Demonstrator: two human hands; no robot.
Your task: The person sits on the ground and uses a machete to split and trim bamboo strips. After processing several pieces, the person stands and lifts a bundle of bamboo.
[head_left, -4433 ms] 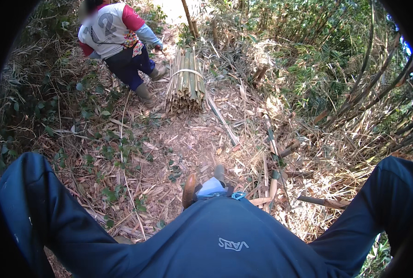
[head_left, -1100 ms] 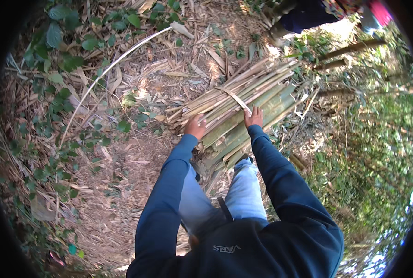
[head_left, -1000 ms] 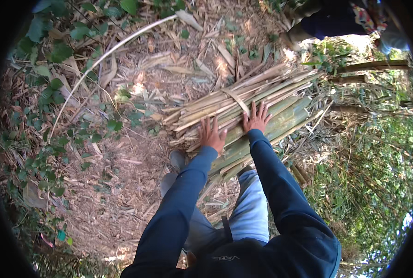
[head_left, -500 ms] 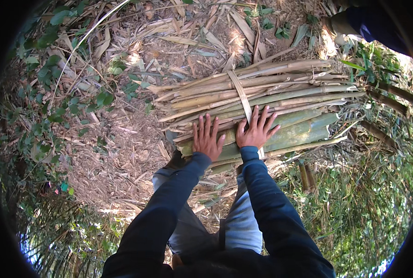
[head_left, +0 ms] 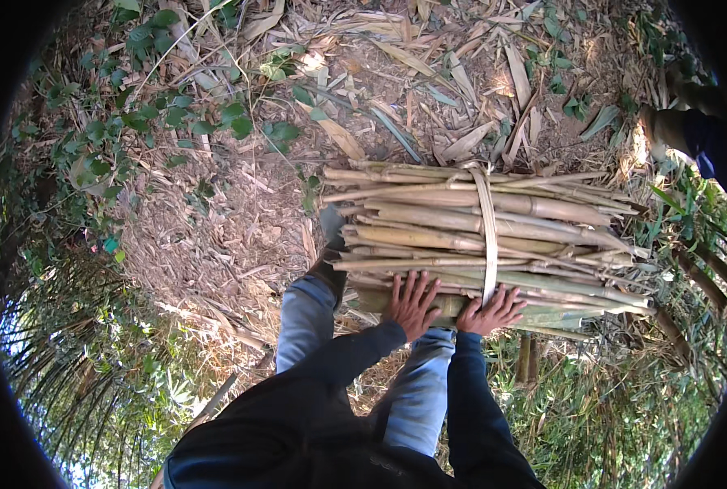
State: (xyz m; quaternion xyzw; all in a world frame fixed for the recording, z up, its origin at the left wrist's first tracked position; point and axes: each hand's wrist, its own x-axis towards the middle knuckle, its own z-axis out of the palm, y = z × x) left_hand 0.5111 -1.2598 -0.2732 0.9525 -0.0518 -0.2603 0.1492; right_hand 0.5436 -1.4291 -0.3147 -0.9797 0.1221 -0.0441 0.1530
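A bundle of split and whole bamboo poles (head_left: 429,236), tan with some green, lies crosswise in front of my legs. Around its middle runs a pale flat strip (head_left: 488,236) that binds it. My left hand (head_left: 413,306) rests flat against the near side of the bundle, fingers spread and pointing away from me. To the right of it my right hand (head_left: 489,312) presses on the near poles, fingers apart, touching the lower end of the strip. Neither hand wraps round a pole.
Dry leaves and bamboo chips (head_left: 241,212) litter the ground. Green vines (head_left: 168,114) grow at the upper left. Cut bamboo stumps (head_left: 673,334) stand beyond the bundle's right end. Another person's foot and dark trouser leg (head_left: 710,147) show at the right.
The bundle has turned toward me, so more tan poles show on top and fewer green ones. It sits lower and farther right in view, my hands with it.
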